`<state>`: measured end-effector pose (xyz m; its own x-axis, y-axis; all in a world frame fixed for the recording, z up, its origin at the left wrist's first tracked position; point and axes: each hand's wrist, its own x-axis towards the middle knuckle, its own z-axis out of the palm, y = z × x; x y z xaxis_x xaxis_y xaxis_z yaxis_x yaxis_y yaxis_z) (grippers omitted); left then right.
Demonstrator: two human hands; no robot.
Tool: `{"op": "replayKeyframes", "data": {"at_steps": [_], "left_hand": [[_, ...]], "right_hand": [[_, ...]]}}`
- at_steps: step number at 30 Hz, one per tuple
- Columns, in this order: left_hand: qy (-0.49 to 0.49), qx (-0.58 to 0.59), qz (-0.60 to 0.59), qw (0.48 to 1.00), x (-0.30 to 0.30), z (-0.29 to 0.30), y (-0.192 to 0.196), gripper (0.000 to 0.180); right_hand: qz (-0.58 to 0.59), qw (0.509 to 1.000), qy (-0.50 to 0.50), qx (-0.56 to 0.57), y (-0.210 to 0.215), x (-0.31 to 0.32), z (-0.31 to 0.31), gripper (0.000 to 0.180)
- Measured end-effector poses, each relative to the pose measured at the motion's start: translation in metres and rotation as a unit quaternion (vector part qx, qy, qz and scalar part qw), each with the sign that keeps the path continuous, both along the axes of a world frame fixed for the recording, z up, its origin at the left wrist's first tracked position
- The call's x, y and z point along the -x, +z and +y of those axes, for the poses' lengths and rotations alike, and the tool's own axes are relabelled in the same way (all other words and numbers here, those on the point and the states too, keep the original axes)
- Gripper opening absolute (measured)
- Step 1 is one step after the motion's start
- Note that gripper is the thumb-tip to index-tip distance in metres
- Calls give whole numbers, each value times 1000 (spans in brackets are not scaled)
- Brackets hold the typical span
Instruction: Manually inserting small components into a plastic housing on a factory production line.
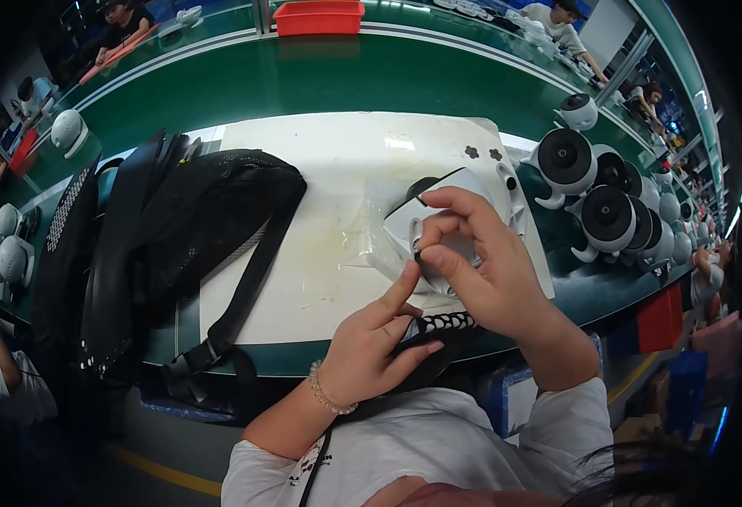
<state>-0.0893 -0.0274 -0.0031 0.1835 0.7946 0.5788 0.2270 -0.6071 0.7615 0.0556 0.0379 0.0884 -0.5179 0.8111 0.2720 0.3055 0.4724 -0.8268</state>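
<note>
A white rounded housing (pixel 459 181) lies on the pale work mat (pixel 320 152), partly hidden by my right hand (pixel 493 275). That hand is closed, thumb and index fingertips pinched at the housing's near left side; a small piece shows there, too tiny to name. Lower left of it, my left hand (pixel 371 351) points its index finger up to the pinch. Between its thumb and lower fingers sits a black strap with a white lattice pattern (pixel 448 321), at the mat's near edge. Clear plastic film (pixel 375 224) shows beside the housing.
Black straps and mesh fabric (pixel 193 203) cover the left of the bench, a buckle (pixel 198 357) hanging at the front edge. Several white-and-black round units (pixel 565 156) crowd the right. Two dark flower-shaped parts (pixel 472 152) lie far right on the mat. A red bin (pixel 318 17) stands beyond.
</note>
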Motion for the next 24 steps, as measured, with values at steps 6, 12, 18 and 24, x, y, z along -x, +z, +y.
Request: {"op": "replayKeyframes", "data": {"at_steps": [6, 12, 18, 24], "left_hand": [[-3, 11, 3, 1000, 1, 0, -1, 28], [2, 2, 12, 1000, 2, 0, -1, 29], [0, 0, 19, 1000, 2, 1, -2, 29], [8, -12, 6, 1000, 2, 1, -2, 29]], "right_hand": [[49, 998, -23, -31, -7, 3, -3, 40], [-8, 988, -33, -149, -11, 7, -3, 42], [-148, 879, -57, -449, -10, 2, -11, 41], [-285, 886, -23, -365, -1, -15, -29, 40]]}}
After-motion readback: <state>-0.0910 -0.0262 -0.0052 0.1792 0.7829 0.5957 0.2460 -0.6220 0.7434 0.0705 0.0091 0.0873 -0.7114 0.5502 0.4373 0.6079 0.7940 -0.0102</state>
